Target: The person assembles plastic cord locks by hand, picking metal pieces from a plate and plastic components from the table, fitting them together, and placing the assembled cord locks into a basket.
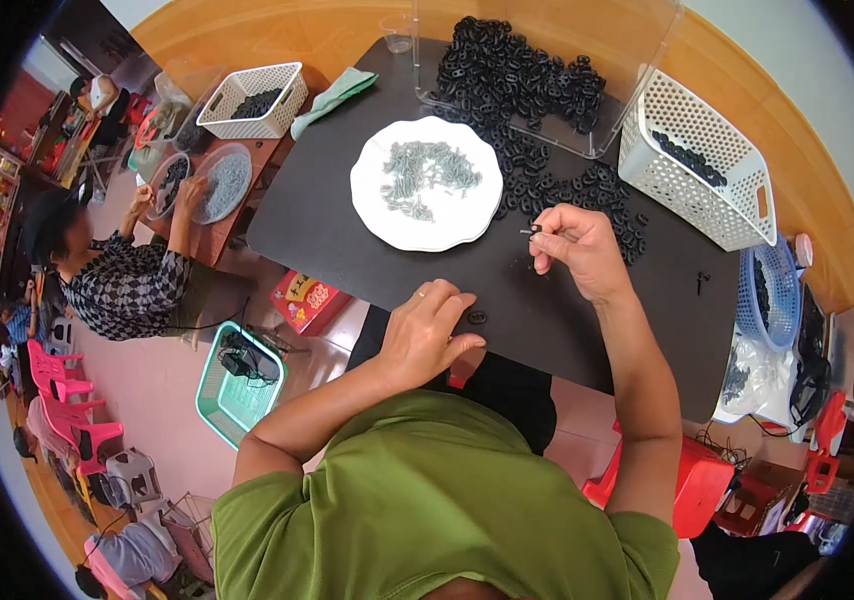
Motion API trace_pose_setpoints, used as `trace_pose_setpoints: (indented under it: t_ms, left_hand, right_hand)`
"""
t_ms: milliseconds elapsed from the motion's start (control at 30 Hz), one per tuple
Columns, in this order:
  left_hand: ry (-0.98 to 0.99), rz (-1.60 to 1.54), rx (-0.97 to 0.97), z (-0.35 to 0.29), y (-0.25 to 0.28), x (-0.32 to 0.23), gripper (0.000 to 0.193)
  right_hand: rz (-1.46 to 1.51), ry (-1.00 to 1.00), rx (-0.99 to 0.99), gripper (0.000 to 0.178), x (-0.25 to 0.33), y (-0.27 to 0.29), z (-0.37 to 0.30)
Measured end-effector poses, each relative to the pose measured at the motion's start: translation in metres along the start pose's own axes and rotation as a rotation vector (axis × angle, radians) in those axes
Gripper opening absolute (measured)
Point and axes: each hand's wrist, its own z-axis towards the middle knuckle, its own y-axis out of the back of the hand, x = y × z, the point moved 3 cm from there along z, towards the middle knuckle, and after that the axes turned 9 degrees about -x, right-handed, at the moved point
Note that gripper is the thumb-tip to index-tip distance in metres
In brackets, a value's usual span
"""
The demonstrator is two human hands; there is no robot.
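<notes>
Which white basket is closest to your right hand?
The white basket at the upper right, beside the heap of black pieces. The other white basket sits farther from the right hand, at upper left.

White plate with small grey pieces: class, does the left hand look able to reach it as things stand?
Probably yes: the left hand looks empty, and only dark tabletop shows between it and the white plate.

- The person is wearing a green, short-sleeved top (447, 490).
- A gold-coloured ring (421, 294) is circling one finger of the left hand (421, 336).
- Black legwear (512, 405) is showing.
</notes>
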Motion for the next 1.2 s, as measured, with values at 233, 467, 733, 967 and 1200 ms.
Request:
trace_pose_setpoints:
  t_ms: [233, 467, 733, 967, 1200]
  left_hand:
    - [-0.011, 0.006, 0.090, 0.001, -0.014, 0.001, 0.031]
    - [0.114, -0.159, 0.057, 0.021, -0.029, -0.001, 0.018]
    - [0.512, -0.807, 0.104, 0.029, -0.035, 0.013, 0.015]
    - [0.441, -0.841, 0.099, 0.033, -0.031, 0.012, 0.020]
    - [0.737, -1.172, 0.184, 0.035, -0.042, 0.018, 0.014]
  right_hand:
    - [-0.004, 0.007, -0.003, 0.005, -0.004, 0.007, -0.006]
    - [0.002, 0.032, 0.034, 0.006, 0.000, 0.007, -0.009]
    - [0.017, 0.014, 0.119, 0.008, 0.014, 0.007, -0.016]
    - [-0.009, 0.055, 0.212, 0.008, 0.014, 0.004, -0.016]
    - [-0.024, 0.033, 0.192, 0.007, 0.012, 0.001, -0.016]
